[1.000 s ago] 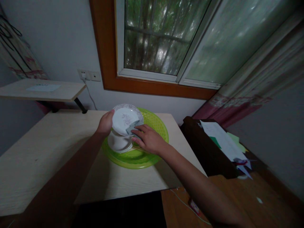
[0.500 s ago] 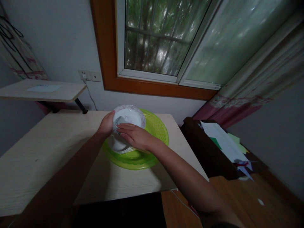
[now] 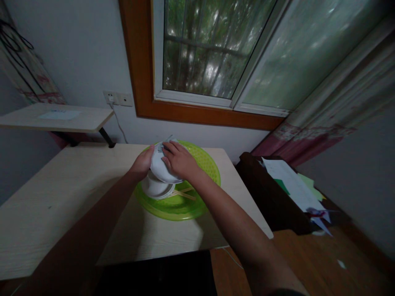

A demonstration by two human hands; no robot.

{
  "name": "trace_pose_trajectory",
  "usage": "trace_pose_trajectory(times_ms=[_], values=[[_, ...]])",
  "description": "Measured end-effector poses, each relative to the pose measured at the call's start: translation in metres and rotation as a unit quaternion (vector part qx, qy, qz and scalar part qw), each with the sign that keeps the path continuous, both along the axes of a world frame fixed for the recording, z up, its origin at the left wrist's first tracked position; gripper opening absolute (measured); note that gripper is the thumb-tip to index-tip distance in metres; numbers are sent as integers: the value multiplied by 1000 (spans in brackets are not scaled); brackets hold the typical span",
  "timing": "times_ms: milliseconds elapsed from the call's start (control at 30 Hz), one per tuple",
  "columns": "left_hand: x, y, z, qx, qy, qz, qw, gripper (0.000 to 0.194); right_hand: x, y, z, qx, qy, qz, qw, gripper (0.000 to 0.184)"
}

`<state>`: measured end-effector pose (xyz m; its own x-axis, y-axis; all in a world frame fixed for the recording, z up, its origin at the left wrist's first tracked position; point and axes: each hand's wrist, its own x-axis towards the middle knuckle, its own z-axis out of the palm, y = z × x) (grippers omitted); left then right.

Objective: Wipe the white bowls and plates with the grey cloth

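Observation:
My left hand [image 3: 143,163] grips the left edge of a white plate [image 3: 159,166], which is tilted above a green plastic tray [image 3: 180,213]. My right hand [image 3: 179,159] presses a greyish cloth [image 3: 161,148] against the plate, its fingers bent over the cloth. Part of the cloth shows past the plate's far edge; the rest is hidden under the fingers. Below the held plate, a stack of white dishes [image 3: 156,188] sits in the tray. Beside the stack lie several light wooden chopsticks [image 3: 184,194].
The tray rests on a pale wooden table [image 3: 77,197], with a raised shelf [image 3: 92,119] at its back left. A window [image 3: 210,53] and a wall socket [image 3: 117,98] are behind. Papers [image 3: 296,185] lie on dark furniture to the right.
The held plate has tipped; its patterned rim, visible before, no longer shows, and a plain white face does. My right hand and the cloth have moved up and right. The chopsticks have come into view.

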<state>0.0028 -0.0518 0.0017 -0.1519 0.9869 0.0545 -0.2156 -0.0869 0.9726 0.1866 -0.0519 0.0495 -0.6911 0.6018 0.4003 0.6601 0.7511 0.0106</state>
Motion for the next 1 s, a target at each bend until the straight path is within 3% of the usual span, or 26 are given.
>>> trace_pose_trajectory(times_ms=[133,300,467,633,833,1000], values=[[0,2,-5,-2,3,-4,1000,59,17,1,1,3,-30,-80,996,42],[-2,6,-10,18,22,16,999,65,38,-12,8,4,-102,-118,988,33],[-2,7,-7,19,23,37,999,68,53,-25,20,-24,-146,-75,986,29],[-2,4,3,21,29,84,996,63,58,-33,24,-103,-68,15,992,22],[-5,2,12,29,35,118,992,52,52,-46,17,-180,29,115,977,35],[-9,1,12,36,43,111,992,50,56,-41,1,-158,22,109,981,47]])
